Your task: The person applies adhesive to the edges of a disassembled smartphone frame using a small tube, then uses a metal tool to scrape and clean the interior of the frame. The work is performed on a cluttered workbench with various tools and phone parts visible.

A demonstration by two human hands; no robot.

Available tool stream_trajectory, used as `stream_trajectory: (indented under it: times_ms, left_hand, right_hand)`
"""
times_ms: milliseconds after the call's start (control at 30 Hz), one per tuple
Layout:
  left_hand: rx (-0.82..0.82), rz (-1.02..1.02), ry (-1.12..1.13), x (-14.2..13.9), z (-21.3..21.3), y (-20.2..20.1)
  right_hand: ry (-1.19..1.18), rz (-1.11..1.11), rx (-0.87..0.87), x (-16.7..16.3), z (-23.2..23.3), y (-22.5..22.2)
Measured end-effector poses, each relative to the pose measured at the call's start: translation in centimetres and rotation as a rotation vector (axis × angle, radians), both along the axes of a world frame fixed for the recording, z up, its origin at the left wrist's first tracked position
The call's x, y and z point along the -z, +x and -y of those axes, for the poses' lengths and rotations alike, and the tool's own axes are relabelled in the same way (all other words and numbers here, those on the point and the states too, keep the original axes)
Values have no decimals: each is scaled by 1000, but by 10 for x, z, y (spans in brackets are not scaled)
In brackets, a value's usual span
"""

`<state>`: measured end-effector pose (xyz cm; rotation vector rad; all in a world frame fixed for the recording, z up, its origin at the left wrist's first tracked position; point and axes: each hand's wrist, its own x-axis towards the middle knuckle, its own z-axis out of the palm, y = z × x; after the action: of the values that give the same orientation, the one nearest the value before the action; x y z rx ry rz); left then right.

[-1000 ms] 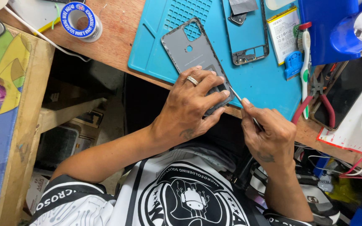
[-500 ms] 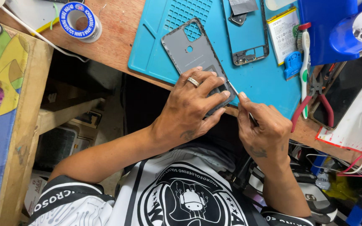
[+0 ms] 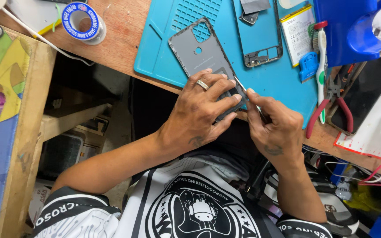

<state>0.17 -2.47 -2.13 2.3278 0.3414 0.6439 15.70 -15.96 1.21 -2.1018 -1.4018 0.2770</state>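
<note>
A grey phone back cover (image 3: pixel 199 55) lies tilted on the blue work mat (image 3: pixel 164 39), its near end jutting over the mat's front edge. My left hand (image 3: pixel 201 112), a ring on one finger, presses down on that near end with fingers spread over it. My right hand (image 3: pixel 274 125) pinches a thin metal tool (image 3: pixel 242 86) whose tip touches the cover's right edge, close to my left fingertips. The cover's lower part is hidden under my left hand.
On the mat lie a phone frame (image 3: pixel 261 39), a battery (image 3: pixel 297 28), a small blue scraper (image 3: pixel 308 66) and a toothbrush (image 3: pixel 321 66). Red-handled pliers (image 3: pixel 331 103) sit at the right. A solder spool (image 3: pixel 82 20) stands on the wooden bench (image 3: pixel 120 48). A blue holder (image 3: pixel 353 31) stands behind.
My right hand has shifted slightly left and up, bringing the tool closer along the cover's right edge. My left hand stays pressed on the cover.
</note>
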Motion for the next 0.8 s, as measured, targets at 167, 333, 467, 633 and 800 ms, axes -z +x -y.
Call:
stream_trajectory:
  times_ms: [167,333,467,633,800]
  left_hand:
    - [-13,35,-42,-8,-1,-2]
    - [-56,9,-71,-15,-7,10]
    - [-42,2,-55,-16,-22,27]
    - [-32,6,-28,-15,-30,33]
    - [-57,26,13,-12,-29,33]
  right_hand:
    - [8,-251,137,2,18,8]
    - [166,-387,118,15,34,18]
    - [216,-415,139,28,42,19]
    - [262,-486,149,37,47,17]
    - [259,-472,150,39,45,14]
